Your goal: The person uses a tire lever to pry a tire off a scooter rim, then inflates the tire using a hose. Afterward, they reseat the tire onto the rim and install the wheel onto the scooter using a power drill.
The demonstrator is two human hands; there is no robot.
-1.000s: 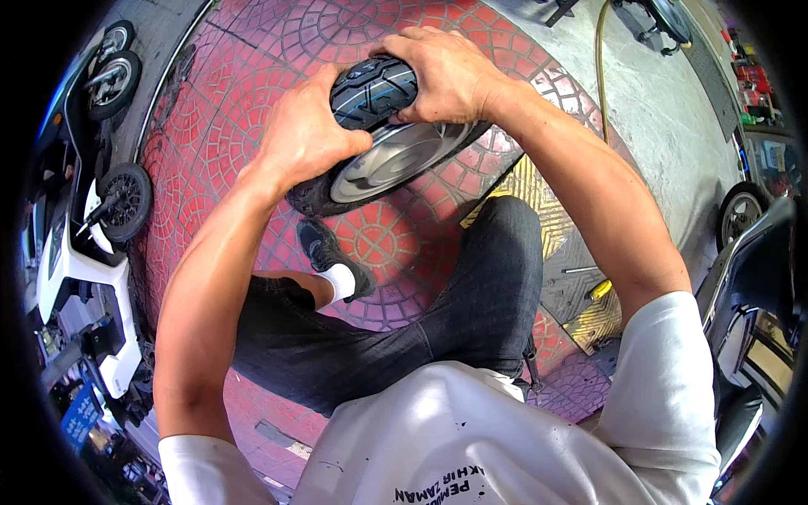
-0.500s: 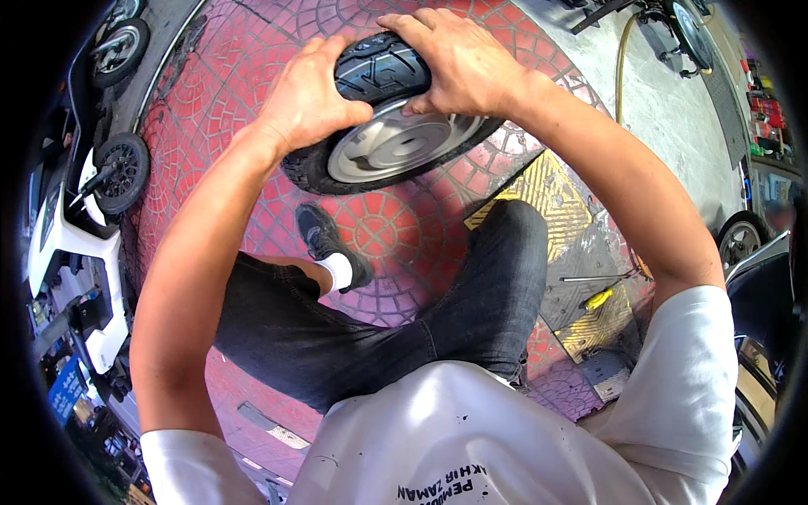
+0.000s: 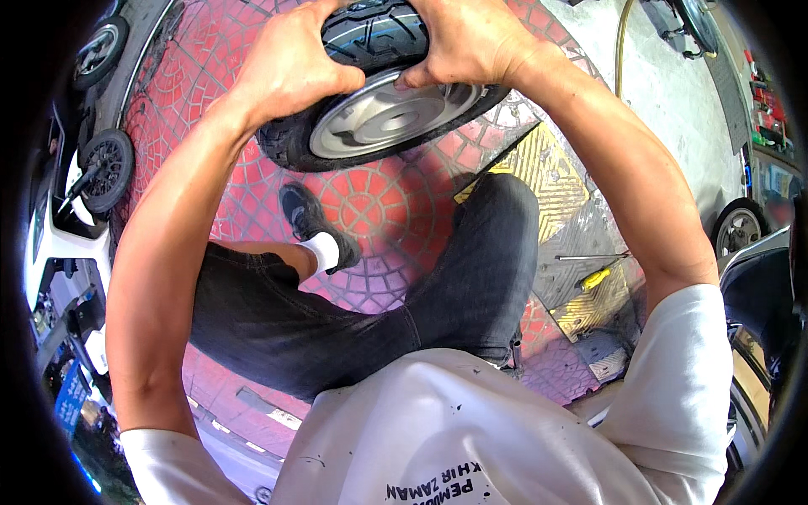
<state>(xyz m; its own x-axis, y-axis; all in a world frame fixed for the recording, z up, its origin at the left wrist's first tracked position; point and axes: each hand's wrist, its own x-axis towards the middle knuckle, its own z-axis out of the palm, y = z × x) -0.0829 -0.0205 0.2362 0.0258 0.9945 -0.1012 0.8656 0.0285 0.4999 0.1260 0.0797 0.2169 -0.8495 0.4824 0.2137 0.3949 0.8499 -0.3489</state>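
Scooter wheel point(image 3: 383, 105), black tyre on a silver rim, sits tilted on the red patterned paving point(image 3: 370, 210) ahead of the knees; left hand point(image 3: 290, 71) and right hand point(image 3: 471, 42) clamp the tyre's top, best pressed evenly, thumbs at the bead

Wheel point(image 3: 379, 118) ahead on paving point(image 3: 379, 210), screwdriver point(image 3: 596, 278) right — scooter point(image 3: 59, 227) left

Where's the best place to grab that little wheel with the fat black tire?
Probably on the black tire itself, one hand on each side. The left hand and right hand already clamp its chunky rubber from above. The tread looks grippy and thick enough to wrap fingers round; the silver rim looks smooth and dished.
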